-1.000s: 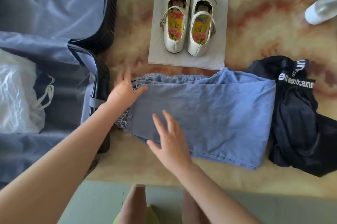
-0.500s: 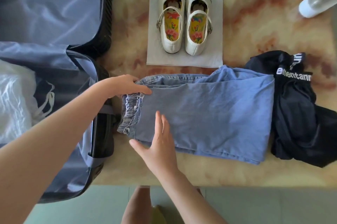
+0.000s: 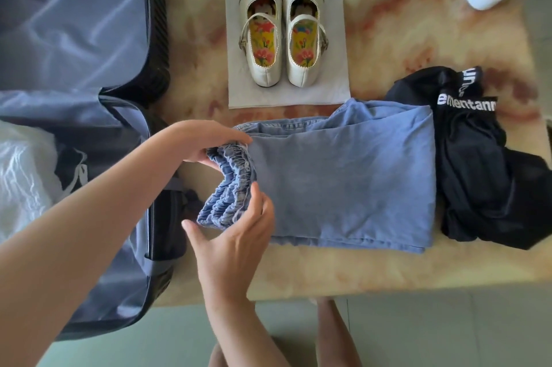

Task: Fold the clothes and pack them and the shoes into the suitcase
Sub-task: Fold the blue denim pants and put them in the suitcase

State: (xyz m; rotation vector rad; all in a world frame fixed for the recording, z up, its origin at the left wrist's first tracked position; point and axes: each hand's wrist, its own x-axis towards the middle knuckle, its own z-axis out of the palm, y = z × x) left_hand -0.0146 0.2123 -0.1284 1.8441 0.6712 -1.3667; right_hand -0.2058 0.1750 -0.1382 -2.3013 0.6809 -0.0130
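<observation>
At the centre of the marbled surface (image 3: 403,23), folded blue trousers (image 3: 343,181) are seen lying lengthwise, their gathered elastic waistband (image 3: 233,184) raised at the end nearest the open suitcase (image 3: 155,38). The far corner of the waistband is gripped by the left hand (image 3: 206,142), fingers curled over it, while the near corner is pinched by the right hand (image 3: 233,235), fingers on top and thumb reaching beneath. The hold at both corners appears meant to keep the layers together, whether for one more fold or for a lift across. The suitcase is laid open just beside that end, presumably so that the carry is short, and a white plastic bag (image 3: 24,181) is lodged in its near half. Cream shoes (image 3: 280,35) are set on a grey sheet (image 3: 328,88) beyond the trousers, apparently to keep their soles off the surface. A black garment (image 3: 484,181) is bunched, unfolded, against the trousers' other end.
</observation>
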